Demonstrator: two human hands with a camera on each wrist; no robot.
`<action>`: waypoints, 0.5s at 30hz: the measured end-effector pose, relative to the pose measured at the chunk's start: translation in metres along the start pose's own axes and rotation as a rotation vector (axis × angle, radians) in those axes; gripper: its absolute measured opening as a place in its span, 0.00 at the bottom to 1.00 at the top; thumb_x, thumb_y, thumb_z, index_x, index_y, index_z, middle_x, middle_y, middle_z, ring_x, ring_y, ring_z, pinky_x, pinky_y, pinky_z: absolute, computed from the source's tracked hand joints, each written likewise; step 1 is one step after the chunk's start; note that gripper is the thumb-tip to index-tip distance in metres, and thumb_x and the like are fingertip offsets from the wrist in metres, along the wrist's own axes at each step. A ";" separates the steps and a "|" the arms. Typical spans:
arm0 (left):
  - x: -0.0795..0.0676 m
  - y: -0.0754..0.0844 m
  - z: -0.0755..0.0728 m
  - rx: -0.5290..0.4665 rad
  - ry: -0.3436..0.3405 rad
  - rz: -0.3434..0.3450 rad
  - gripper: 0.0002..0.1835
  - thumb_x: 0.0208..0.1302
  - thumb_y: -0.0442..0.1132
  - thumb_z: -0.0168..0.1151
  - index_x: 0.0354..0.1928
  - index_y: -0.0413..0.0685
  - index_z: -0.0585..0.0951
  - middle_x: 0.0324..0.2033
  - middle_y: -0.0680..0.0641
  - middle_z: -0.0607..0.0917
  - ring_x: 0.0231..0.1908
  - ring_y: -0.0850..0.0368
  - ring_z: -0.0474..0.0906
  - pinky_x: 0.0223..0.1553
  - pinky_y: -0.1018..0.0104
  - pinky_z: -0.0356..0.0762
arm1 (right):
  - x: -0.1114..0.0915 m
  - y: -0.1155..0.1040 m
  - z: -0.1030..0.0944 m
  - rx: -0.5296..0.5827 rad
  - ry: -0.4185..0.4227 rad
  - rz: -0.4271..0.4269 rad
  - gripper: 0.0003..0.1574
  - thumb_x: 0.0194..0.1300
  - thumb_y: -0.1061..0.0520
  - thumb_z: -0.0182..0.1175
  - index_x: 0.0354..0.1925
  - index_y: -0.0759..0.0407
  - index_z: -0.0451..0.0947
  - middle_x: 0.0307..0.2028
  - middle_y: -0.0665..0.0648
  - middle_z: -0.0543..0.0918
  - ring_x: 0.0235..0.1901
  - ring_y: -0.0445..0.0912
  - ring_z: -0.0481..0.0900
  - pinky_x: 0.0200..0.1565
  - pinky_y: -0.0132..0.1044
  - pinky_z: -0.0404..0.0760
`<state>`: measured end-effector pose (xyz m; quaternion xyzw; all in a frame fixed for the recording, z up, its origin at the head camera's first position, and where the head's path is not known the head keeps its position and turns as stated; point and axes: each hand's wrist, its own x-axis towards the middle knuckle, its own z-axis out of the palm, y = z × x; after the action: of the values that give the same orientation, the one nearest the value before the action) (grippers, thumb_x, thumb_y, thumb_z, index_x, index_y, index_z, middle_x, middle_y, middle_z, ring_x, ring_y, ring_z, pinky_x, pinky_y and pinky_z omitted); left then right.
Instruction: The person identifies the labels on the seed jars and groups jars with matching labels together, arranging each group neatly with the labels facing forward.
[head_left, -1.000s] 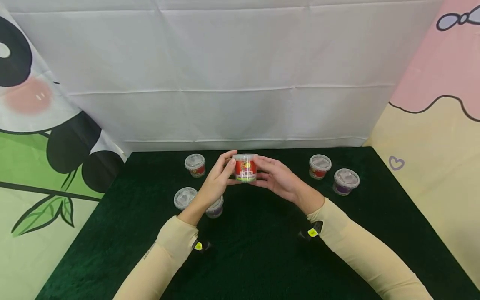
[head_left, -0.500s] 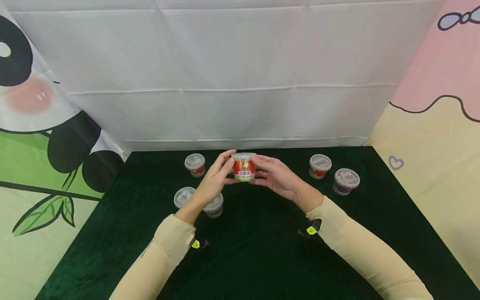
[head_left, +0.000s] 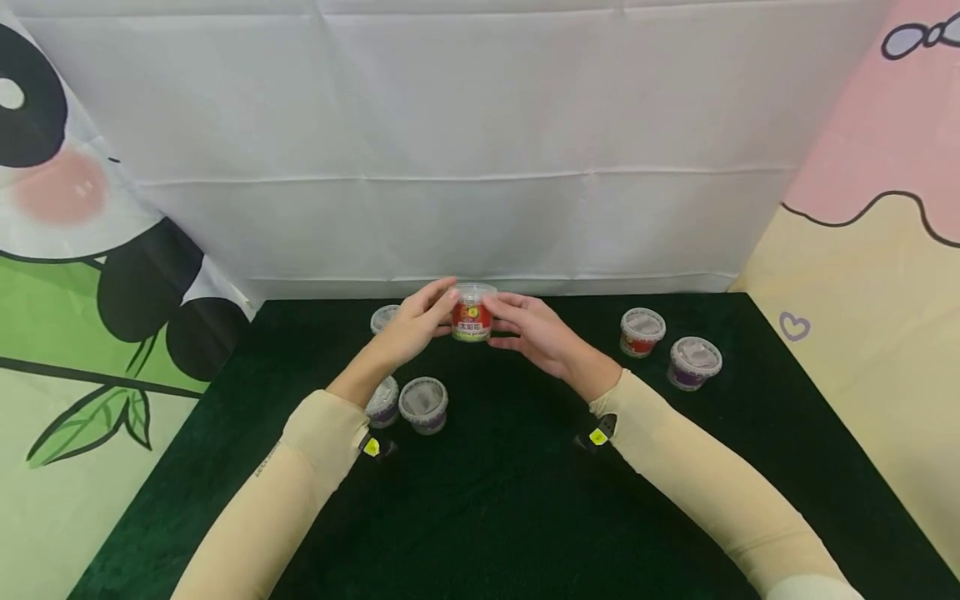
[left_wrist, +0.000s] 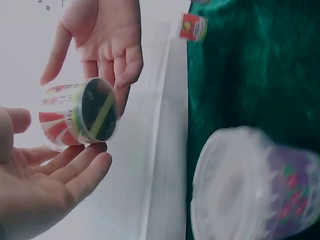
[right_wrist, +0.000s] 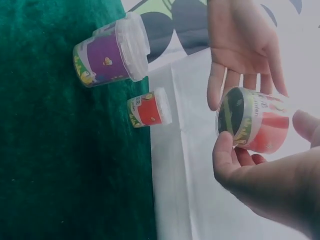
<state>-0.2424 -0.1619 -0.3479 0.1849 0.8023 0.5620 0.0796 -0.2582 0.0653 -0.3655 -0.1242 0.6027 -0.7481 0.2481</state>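
A small clear plastic tub (head_left: 472, 314) with a red label and green lower band is held upright above the far part of the table, between both hands. My left hand (head_left: 415, 323) grips its left side with thumb and fingers. From the other side, my right hand (head_left: 534, 335) holds it, thumb towards me. The wrist views show the tub's dark base with a green stripe (left_wrist: 102, 117). Behind my left hand, another tub (head_left: 384, 317) is mostly covered. Close to my left wrist stand two purple-labelled tubs, one (head_left: 382, 406) partly hidden by the forearm, the other (head_left: 424, 406) fully visible.
On the right side of the dark green cloth (head_left: 510, 508) stand a red-labelled tub (head_left: 642, 332) and a purple-labelled tub (head_left: 694, 363), both with whitish lids. A white curtain (head_left: 480, 150) rises behind the table's far edge. Patterned cloths hang at both sides.
Both hands have carried the red-labelled tub left and a little farther away. My left hand now covers most of the back left tub, while one front left tub has come into full view.
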 end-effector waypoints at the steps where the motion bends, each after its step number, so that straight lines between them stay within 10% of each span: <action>1: 0.002 0.000 -0.004 0.023 0.000 -0.009 0.32 0.82 0.51 0.44 0.79 0.42 0.56 0.69 0.34 0.68 0.66 0.38 0.70 0.63 0.45 0.72 | 0.003 -0.001 0.002 -0.011 0.011 0.004 0.32 0.78 0.46 0.54 0.71 0.61 0.65 0.63 0.61 0.74 0.62 0.55 0.71 0.67 0.54 0.69; 15: 0.020 -0.017 -0.045 0.072 -0.072 -0.145 0.35 0.80 0.49 0.49 0.79 0.43 0.53 0.72 0.35 0.65 0.67 0.41 0.69 0.62 0.50 0.75 | 0.049 0.009 0.018 -0.009 0.092 0.099 0.34 0.77 0.47 0.57 0.74 0.55 0.63 0.62 0.60 0.74 0.51 0.52 0.77 0.59 0.45 0.78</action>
<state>-0.2796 -0.1987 -0.3460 0.1491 0.8299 0.5185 0.1423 -0.2888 0.0240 -0.3750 -0.0610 0.6221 -0.7373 0.2562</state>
